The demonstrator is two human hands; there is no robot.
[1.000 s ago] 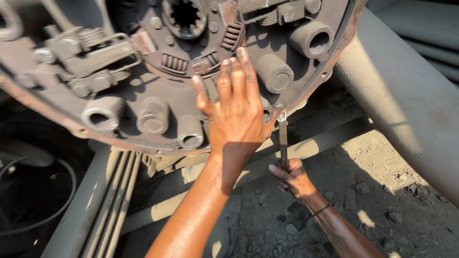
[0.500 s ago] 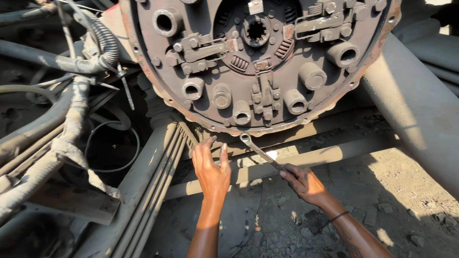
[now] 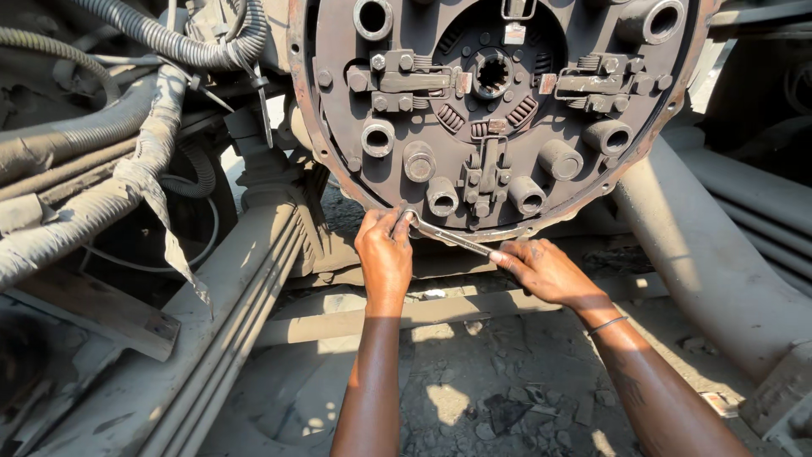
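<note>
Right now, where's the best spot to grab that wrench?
Grip the wrench by its free handle end, coming from the right, where the right hand holds it. Its head sits at the clutch plate's lower rim, steadied by the left hand; the far end probably gives most leverage.

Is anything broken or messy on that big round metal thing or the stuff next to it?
Yes. The wrapping on the thick hose bundle at the left is torn, and a ragged flap hangs down. The round clutch plate looks rusty and grimy. The left hand and right hand hold a spanner at its bottom rim.
</note>
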